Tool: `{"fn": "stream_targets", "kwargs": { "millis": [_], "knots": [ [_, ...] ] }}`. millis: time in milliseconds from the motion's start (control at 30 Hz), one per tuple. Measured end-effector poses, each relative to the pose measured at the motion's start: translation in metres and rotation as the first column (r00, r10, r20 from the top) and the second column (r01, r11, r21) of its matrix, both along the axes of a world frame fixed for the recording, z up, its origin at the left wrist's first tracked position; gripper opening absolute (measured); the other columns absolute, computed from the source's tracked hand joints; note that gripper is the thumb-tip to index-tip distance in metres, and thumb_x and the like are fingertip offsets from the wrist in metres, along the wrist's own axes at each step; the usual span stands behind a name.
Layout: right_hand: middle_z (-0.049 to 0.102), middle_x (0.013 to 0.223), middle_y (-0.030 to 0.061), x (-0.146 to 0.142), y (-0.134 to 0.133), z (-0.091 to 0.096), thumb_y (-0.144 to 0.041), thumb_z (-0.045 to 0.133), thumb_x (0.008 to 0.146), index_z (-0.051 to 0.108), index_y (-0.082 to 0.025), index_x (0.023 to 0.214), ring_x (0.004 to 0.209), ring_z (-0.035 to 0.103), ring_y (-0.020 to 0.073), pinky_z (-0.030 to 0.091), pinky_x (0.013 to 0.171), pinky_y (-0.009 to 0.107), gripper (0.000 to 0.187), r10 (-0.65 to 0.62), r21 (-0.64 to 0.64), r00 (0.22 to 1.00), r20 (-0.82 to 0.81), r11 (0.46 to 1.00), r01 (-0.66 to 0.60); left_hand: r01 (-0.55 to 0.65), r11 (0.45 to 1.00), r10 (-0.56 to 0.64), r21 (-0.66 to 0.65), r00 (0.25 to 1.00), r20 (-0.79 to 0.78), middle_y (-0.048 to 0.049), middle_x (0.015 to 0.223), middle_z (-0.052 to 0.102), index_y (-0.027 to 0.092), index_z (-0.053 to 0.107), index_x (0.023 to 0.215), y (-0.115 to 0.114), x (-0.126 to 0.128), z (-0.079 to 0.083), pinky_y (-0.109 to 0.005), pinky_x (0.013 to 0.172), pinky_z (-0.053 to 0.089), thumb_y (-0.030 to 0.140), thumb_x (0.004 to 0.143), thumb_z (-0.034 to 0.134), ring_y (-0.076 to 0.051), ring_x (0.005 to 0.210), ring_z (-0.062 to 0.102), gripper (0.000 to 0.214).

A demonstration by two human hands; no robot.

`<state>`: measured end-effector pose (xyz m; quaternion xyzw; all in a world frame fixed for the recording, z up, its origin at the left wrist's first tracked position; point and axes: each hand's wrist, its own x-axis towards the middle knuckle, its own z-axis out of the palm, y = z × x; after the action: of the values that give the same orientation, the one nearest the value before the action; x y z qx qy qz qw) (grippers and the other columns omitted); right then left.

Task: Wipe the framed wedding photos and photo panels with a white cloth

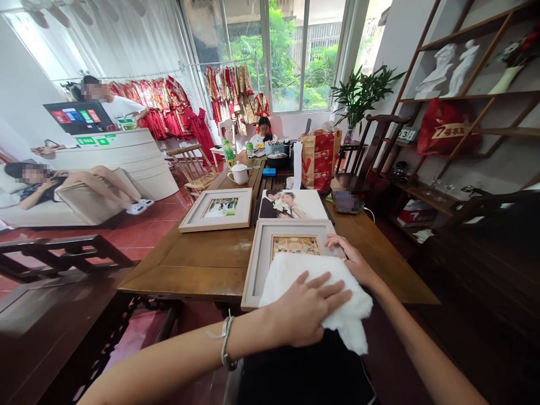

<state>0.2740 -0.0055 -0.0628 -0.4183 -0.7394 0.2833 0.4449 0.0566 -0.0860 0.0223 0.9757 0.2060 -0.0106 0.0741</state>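
A light wooden picture frame (250, 281) lies at the near edge of the table, with a pale mat around a golden-brown picture (295, 244). A fluffy white cloth (291, 275) covers its lower part and hangs over the near side. My left hand (306, 309) presses flat on the cloth, fingers spread. At the frame's right edge, my right hand (352, 260) grips the border, its fingers bent over the top. Just behind lies a wedding photo print (310, 203) of a couple. A second framed picture (215, 209) rests to the left.
The wooden table (202, 253) also carries a white lidded cup (239, 173), a green-labelled bottle (229, 154), a red paper bag (319, 160) and a dark cabled device (346, 201). Chairs and shelves (464, 101) flank it. Other people are by the desk, sofa and far table end.
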Motion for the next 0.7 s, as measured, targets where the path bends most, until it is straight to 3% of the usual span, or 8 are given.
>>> {"fn": "stream_targets", "kwargs": {
  "millis": [167, 267, 367, 467, 567, 700],
  "knots": [
    [0.054, 0.104, 0.0052, -0.001, -0.001, 0.001, -0.012, 0.043, 0.065, 0.048, -0.024, 0.088, 0.122, 0.039, 0.0238, 0.029, 0.101, 0.041, 0.026, -0.022, -0.002, 1.0, 0.021, 1.0, 0.022, -0.232, 0.955, 0.251, 0.184, 0.964, -0.089, -0.0109, 0.147, 0.024, 0.014, 0.021, 0.139, 0.05, -0.001, -0.014, -0.054, 0.101, 0.029, 0.016, 0.075, 0.049, -0.032, 0.135, 0.019, 0.07],
    [0.051, 0.114, 0.0063, 0.0, -0.001, 0.001, -0.012, 0.043, 0.065, 0.048, -0.024, 0.089, 0.124, 0.037, 0.024, 0.029, 0.1, 0.042, 0.028, -0.027, -0.023, 0.999, 0.039, 0.999, 0.028, -0.265, 0.927, 0.292, 0.267, 0.954, -0.066, -0.0116, 0.148, 0.022, 0.015, 0.018, 0.14, 0.087, 0.0, -0.018, -0.053, 0.101, 0.029, 0.013, 0.075, 0.049, -0.031, 0.135, 0.017, 0.072],
    [0.049, 0.12, 0.0068, 0.001, -0.001, 0.0, -0.012, 0.043, 0.065, 0.048, -0.024, 0.089, 0.124, 0.037, 0.0246, 0.028, 0.1, 0.043, 0.027, -0.026, -0.034, 0.998, 0.049, 0.999, 0.028, -0.289, 0.914, 0.311, 0.286, 0.95, -0.035, -0.0125, 0.148, 0.021, 0.015, 0.022, 0.139, 0.11, 0.004, -0.018, -0.052, 0.102, 0.027, 0.01, 0.074, 0.05, -0.031, 0.136, 0.016, 0.071],
    [0.049, 0.122, 0.0068, 0.001, -0.001, 0.001, -0.013, 0.043, 0.066, 0.048, -0.024, 0.089, 0.122, 0.039, 0.025, 0.029, 0.1, 0.043, 0.026, -0.033, -0.033, 0.999, 0.04, 0.999, 0.035, -0.246, 0.951, 0.258, 0.188, 0.965, -0.042, -0.0106, 0.148, 0.024, 0.017, 0.026, 0.137, 0.109, 0.002, -0.014, -0.053, 0.103, 0.025, 0.005, 0.072, 0.046, -0.029, 0.136, 0.015, 0.069],
    [0.05, 0.117, 0.0071, 0.0, -0.002, 0.002, -0.013, 0.043, 0.066, 0.047, -0.024, 0.087, 0.123, 0.038, 0.025, 0.03, 0.1, 0.042, 0.024, -0.035, -0.021, 0.999, 0.035, 0.999, 0.036, -0.09, 0.996, 0.091, 0.015, 0.994, -0.058, -0.0074, 0.148, 0.023, 0.02, 0.024, 0.138, 0.093, -0.01, -0.007, -0.053, 0.105, 0.022, 0.003, 0.07, 0.046, -0.026, 0.138, 0.012, 0.073],
    [0.054, 0.104, 0.0055, 0.0, -0.002, 0.003, -0.012, 0.043, 0.066, 0.047, -0.024, 0.086, 0.123, 0.038, 0.0242, 0.029, 0.101, 0.041, 0.023, -0.022, 0.002, 0.999, 0.036, 1.0, 0.022, 0.103, 0.99, -0.109, -0.096, 0.992, -0.067, -0.0016, 0.148, 0.024, 0.026, 0.023, 0.139, 0.074, -0.031, 0.002, -0.048, 0.108, 0.022, 0.0, 0.068, 0.045, -0.02, 0.138, 0.012, 0.078]
  ]
}}
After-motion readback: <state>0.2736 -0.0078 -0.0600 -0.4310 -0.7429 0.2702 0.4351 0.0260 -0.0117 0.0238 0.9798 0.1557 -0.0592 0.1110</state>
